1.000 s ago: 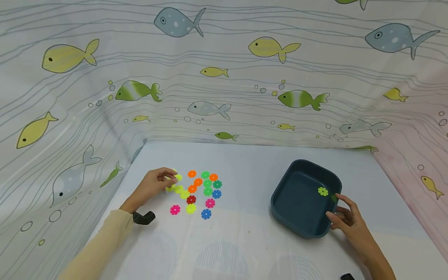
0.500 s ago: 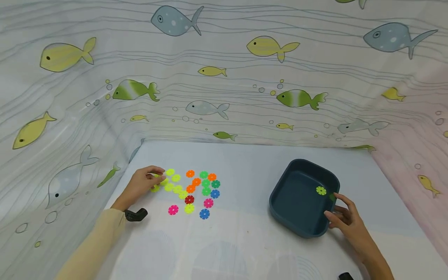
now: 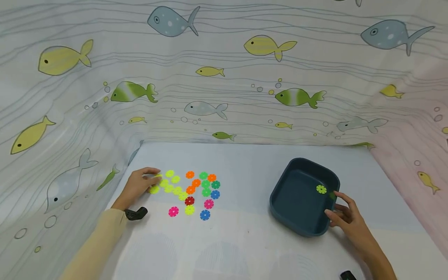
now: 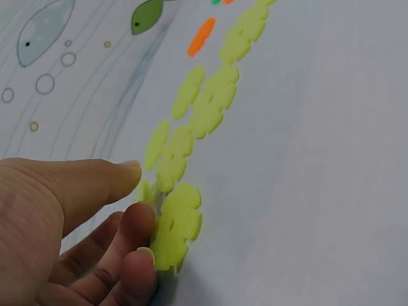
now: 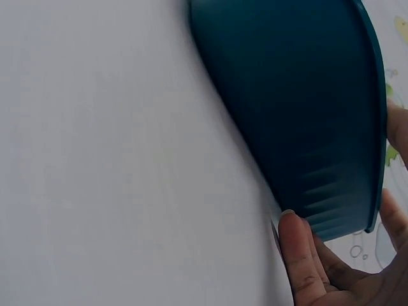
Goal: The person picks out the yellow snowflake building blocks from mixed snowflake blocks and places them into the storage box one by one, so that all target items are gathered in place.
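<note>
Left hand: A person's left hand (image 3: 137, 183) reaches in at the left end of the yellow discs (image 3: 168, 188), thumb and forefinger parted, the other fingers bent. Seen from the left wrist, fingertips meet the edge of the nearest disc (image 4: 180, 220); whether any disc is lifted cannot be told.

Right hand: The right hand (image 3: 351, 223) grips the near right side of a dark blue bin (image 3: 297, 206) — thumb and fingers on either side of its wall.

Bin: It stands on the right of the white table (image 3: 245, 249), well apart from the loose discs, with one yellow-green disc (image 3: 321, 189) inside, toward the right wall.

Discs: The yellow ones trail toward a red disc (image 3: 189, 201); beside them lie orange discs (image 3: 196, 183), green discs (image 3: 205, 184), blue discs (image 3: 205, 214) and pink discs (image 3: 173, 211).

Backdrop: Cloth (image 3: 231, 23) printed with fish rises behind the table and at both sides.

Sleeve: Pale yellow fabric (image 3: 94, 237) covers the left forearm — a black device (image 3: 136, 214) sits at the wrist.
</note>
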Demonstrator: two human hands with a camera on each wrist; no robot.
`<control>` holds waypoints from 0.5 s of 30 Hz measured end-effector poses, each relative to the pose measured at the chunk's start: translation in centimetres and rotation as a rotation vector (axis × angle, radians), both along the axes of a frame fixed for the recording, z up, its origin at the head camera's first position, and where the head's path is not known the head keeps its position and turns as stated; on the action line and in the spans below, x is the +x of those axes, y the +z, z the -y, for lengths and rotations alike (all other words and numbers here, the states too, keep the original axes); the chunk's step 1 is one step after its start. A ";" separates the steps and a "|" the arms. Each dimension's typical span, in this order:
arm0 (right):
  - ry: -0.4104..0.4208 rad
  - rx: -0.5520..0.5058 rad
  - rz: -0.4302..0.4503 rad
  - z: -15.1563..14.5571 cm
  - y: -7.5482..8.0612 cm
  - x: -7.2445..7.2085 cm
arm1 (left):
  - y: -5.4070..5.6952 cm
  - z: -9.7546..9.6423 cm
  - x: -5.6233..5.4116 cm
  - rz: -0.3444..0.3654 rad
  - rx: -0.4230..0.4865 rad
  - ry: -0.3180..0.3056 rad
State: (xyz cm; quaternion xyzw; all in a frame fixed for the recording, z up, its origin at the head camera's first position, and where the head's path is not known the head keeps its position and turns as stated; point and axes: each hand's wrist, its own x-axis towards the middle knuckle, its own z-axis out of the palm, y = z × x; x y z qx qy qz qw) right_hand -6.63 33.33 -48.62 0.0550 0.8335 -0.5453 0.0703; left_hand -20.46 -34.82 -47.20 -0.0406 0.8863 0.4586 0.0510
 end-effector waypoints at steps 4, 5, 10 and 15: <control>-0.008 0.006 0.004 0.1 -0.1 -0.1 | 0.2 0.1 -0.2 0.023 -0.063 -0.005; -0.010 0.006 0.005 0.1 -0.2 -0.1 | 0.2 0.0 -0.3 0.029 -0.076 -0.003; -0.010 -0.004 0.013 0.2 -0.1 -0.1 | 0.2 0.1 -0.5 0.048 -0.102 0.005; -0.012 0.007 0.032 0.3 0.1 0.0 | -0.1 0.4 -0.5 0.053 -0.099 -0.006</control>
